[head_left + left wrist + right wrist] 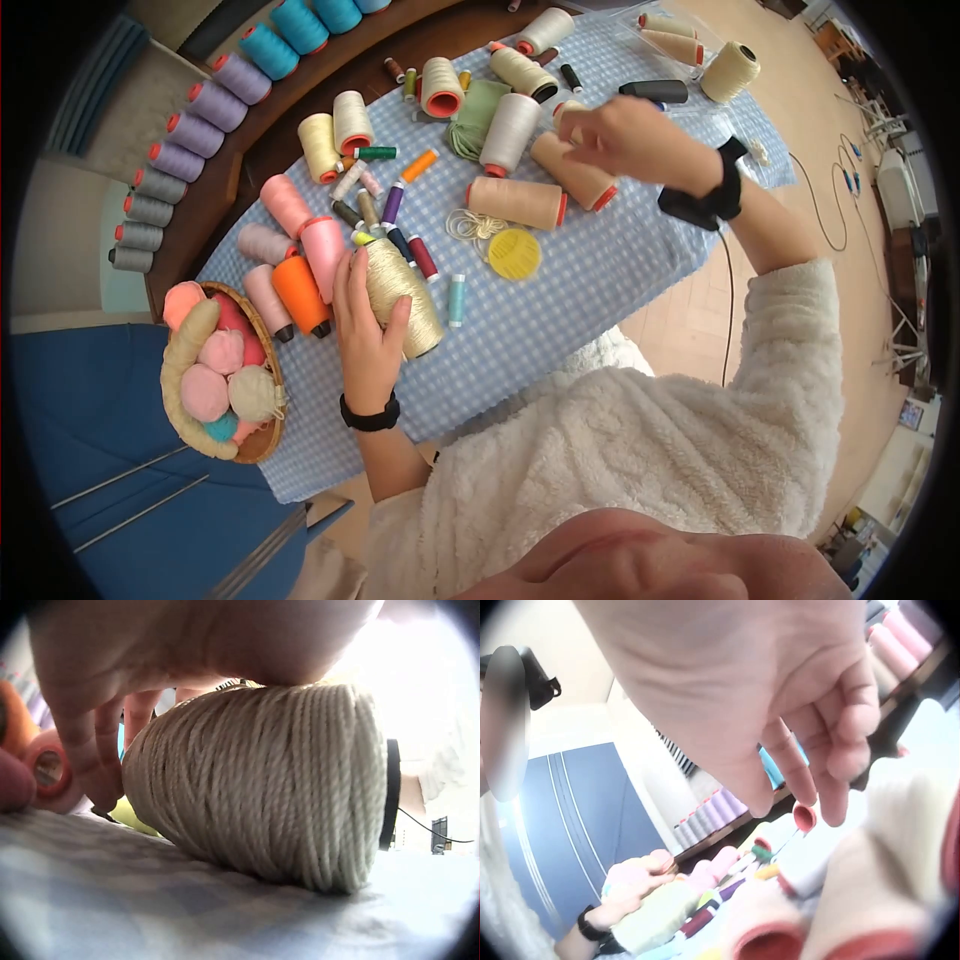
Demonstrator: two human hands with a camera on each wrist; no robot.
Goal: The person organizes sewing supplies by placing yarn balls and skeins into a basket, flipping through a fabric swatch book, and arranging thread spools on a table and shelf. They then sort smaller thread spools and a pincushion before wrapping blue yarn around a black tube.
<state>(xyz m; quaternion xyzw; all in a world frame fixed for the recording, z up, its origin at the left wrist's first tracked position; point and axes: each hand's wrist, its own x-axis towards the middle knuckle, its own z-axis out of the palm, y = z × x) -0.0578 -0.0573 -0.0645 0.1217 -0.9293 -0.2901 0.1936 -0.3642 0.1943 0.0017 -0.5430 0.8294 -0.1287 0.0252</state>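
My left hand rests on a shiny cream cone of thread, fingers along its left side and thumb across its surface. In the left wrist view that cone lies on its side under the palm of the left hand. My right hand hovers over a peach cone, fingers loosely bent and holding nothing. The right wrist view shows the right hand's fingers hanging down above blurred cones. Another peach cone, a yellow disc and a pale cone lie nearby.
A basket of yarn balls stands at the table's left end. Pink cones, an orange cone and small spools lie around the left hand. Purple cones line a curved shelf behind. A black object lies beyond the right hand.
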